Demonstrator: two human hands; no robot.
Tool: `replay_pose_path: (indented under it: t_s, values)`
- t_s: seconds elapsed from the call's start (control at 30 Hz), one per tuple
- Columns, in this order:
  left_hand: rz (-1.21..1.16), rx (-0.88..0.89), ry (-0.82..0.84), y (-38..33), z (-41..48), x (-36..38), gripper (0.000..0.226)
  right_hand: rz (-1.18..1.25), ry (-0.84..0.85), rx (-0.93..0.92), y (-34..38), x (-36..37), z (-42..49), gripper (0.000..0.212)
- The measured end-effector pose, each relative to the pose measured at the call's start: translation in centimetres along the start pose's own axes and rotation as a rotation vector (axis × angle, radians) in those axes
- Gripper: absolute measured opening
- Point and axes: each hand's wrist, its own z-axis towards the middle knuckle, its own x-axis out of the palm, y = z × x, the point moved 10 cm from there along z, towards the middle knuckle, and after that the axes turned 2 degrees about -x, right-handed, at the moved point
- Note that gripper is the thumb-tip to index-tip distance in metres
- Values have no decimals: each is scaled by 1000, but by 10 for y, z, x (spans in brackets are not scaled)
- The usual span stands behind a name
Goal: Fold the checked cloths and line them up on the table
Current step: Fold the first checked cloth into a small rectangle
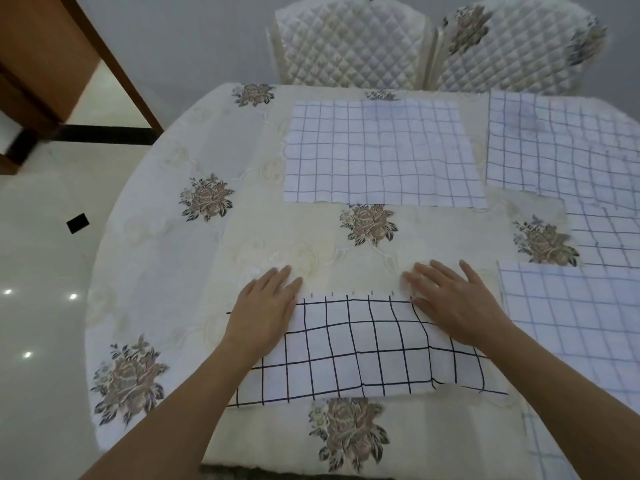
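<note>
Pressing a checked cloth (363,344) flat — left hand (266,306) and right hand (457,303) spread, fingers straight. Next, likely, another fold — corners pinched.

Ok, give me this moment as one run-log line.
near checked cloth: under both hands | left hand: flat, left end | right hand: flat, right end | far checked cloth: lying flat

This is the dining room of a home: a round table (114,216) fills the middle under a cream tablecloth (277,237) printed with roses. At its far edge stand a quilted white chair (349,39) at 12 o'clock and a second quilted chair (519,46) at 1 o'clock. Glossy pale floor tiles (34,271) show at 9 o'clock and brown wooden furniture (45,57) at 11 o'clock.
</note>
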Motion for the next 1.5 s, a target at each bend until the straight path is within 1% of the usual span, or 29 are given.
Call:
replay_pose_path:
  t_s: [0.1,0.13,0.2,0.27,0.33,0.37,0.43,0.53,0.63,0.7,0.77,0.9,1.0,1.1,1.2,1.27,1.33,1.37,1.43,1.5]
  values:
    - [-23,-36,-62,0,-5,-1,51,89,-31,29,-2,11,1,65]
    - [-40,-62,-88,-2,-10,-6,51,136,-66,50,-2,9,-1,65]
    - [-84,-104,-151,-8,-25,-23,52,262,-217,120,-2,-7,-16,61]
    - [-111,-45,-180,-29,-51,-34,54,393,-407,168,1,-26,-47,55]
    - [-83,79,-132,-58,-79,-30,59,426,-489,126,19,-34,-79,54]
    - [-55,127,-90,-71,-91,-22,63,416,-490,88,30,-32,-93,56]
    - [10,176,-9,-86,-104,-3,73,366,-436,10,49,-19,-110,63]
    - [65,210,47,-96,-105,18,80,264,-348,-71,60,2,-122,76]
    - [77,222,74,-95,-102,30,76,193,-287,-74,49,17,-128,84]
    - [103,243,81,-94,-101,36,73,149,-251,-37,37,28,-128,89]
    - [128,267,78,-93,-99,39,71,128,-248,14,27,37,-126,87]
    - [184,293,52,-90,-94,39,65,53,-268,21,21,47,-123,68]
    - [227,324,55,-87,-95,41,60,4,-236,1,15,54,-128,67]
    - [246,326,73,-80,-96,38,59,-18,-159,13,-3,59,-136,68]
    - [240,335,95,-85,-100,35,61,7,-54,11,-10,63,-140,67]
    - [199,327,107,-91,-104,32,64,56,-20,-11,-5,62,-143,73]
    - [141,282,105,-93,-104,27,69,165,-49,-39,7,55,-147,84]
    - [115,242,93,-91,-101,24,70,234,-80,-43,15,48,-145,85]
    - [71,135,71,-84,-92,22,69,329,-149,-25,35,35,-129,76]
    - [47,45,64,-82,-82,24,67,364,-183,34,55,30,-102,70]
